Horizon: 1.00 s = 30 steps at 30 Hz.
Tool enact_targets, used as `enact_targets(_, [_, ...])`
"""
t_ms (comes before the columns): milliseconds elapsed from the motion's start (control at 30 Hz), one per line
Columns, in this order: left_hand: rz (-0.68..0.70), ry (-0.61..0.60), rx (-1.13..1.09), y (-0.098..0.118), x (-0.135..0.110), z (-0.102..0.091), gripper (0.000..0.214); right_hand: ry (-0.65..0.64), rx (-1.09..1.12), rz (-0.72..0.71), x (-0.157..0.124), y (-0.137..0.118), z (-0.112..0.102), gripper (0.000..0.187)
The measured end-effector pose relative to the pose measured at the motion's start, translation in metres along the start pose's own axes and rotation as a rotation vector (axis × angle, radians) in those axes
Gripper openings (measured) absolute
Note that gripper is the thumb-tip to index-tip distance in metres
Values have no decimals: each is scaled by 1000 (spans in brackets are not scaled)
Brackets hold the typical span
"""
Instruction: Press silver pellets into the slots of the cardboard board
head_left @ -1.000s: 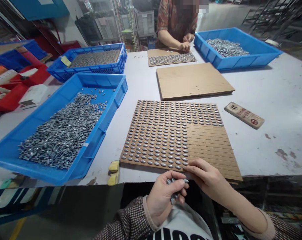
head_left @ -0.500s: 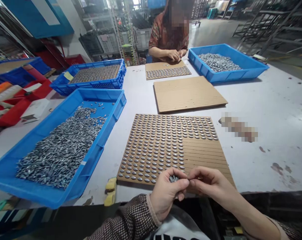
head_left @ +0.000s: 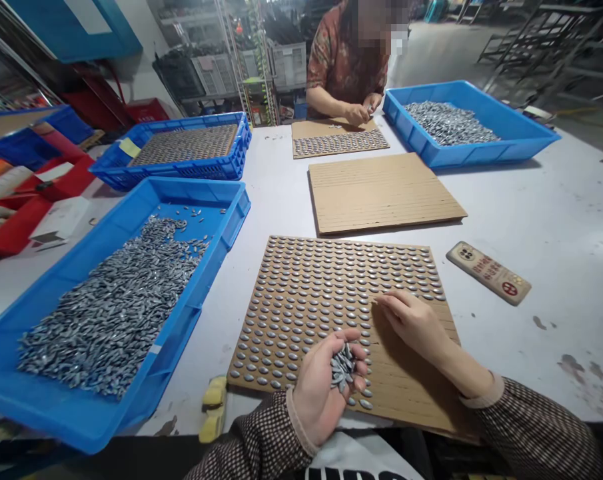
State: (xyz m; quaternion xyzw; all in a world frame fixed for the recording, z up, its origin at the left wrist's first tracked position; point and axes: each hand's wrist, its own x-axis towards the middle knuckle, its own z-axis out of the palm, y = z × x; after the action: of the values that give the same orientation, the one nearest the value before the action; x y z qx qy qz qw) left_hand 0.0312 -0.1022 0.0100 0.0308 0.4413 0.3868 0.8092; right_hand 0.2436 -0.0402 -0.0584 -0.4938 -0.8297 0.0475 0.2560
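Note:
My left hand [head_left: 321, 383] is cupped palm up above the near part of a cardboard sheet, its fingers curled round a heap of small grey spindle-shaped metal pieces [head_left: 342, 368]. The corrugated cardboard sheet [head_left: 411, 380] carries rows of the same pieces across its left side and far end; its right near part is bare. My right hand [head_left: 414, 327] reaches over that bare part, thumb and fingertips pinched together at the edge of the filled rows. Whatever lies between those fingertips is hidden or too small to make out.
A blue tray [head_left: 221, 240] of loose pieces stands left, with a blue crate [head_left: 244, 147] behind it. Plain cardboard [head_left: 381, 190] lies beyond my sheet. Across the table, a person [head_left: 348, 73] works beside another blue tray [head_left: 526, 143]. A printed card [head_left: 488, 272] lies right; a yellow object [head_left: 213, 408] lies near left.
My hands were together at the sheet's near edge. The right has moved forward onto the sheet, and the left has opened out somewhat, showing the pieces in its palm.

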Motion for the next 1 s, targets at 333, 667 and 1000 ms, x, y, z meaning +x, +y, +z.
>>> enact_targets(333, [-28, -57, 90, 0, 3, 4, 18, -54, -61, -24, 7, 5, 7, 26])
enact_targets(667, [-7, -21, 34, -2, 10, 1, 30, -92, -115, -23, 10, 2, 3, 26])
enact_targets(1000, [59, -41, 137, -9, 13, 8, 35, -84, -90, 2, 9, 4, 3, 25])
